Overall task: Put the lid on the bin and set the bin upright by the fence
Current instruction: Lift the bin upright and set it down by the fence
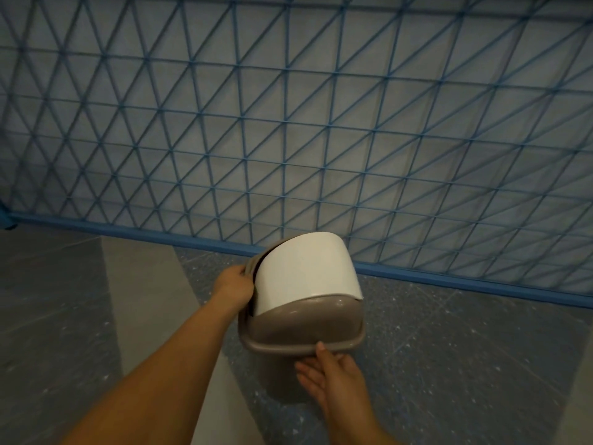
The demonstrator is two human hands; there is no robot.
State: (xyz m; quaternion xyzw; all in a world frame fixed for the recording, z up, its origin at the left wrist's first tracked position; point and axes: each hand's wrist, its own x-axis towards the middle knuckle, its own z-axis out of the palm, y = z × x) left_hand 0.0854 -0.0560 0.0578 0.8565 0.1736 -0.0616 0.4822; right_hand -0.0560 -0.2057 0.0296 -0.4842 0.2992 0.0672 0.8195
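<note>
Fingers (308,377) of the right hand (333,377) lie spread and flat against the near side of the bin (282,383), the thumb hooked up onto the grey rim of the lid (305,329) just above them. This is a steadying press with the hand apart, not a clasp around anything. Above and to the left of that thumb, the left hand (234,284) closes on the lid's far-left rim, fingers curled over the edge beside the white swing flap (305,271).

The bin stands on the speckled floor (449,364), its body mostly hidden beneath the lid and in shadow. The lid seems tipped, the left side by the left hand riding higher; whether it has seated all round cannot be told from here.

The risk appears to be uneven seating: if the left hand pushes down while the near edge under the thumb is not engaged, the lid could pop off or skew. The open right hand offers little hold, so a hard push may tilt or slide the light bin. The flap could swing and pinch fingers.

Beyond both hands, the blue fence (321,139) runs close behind the bin.
</note>
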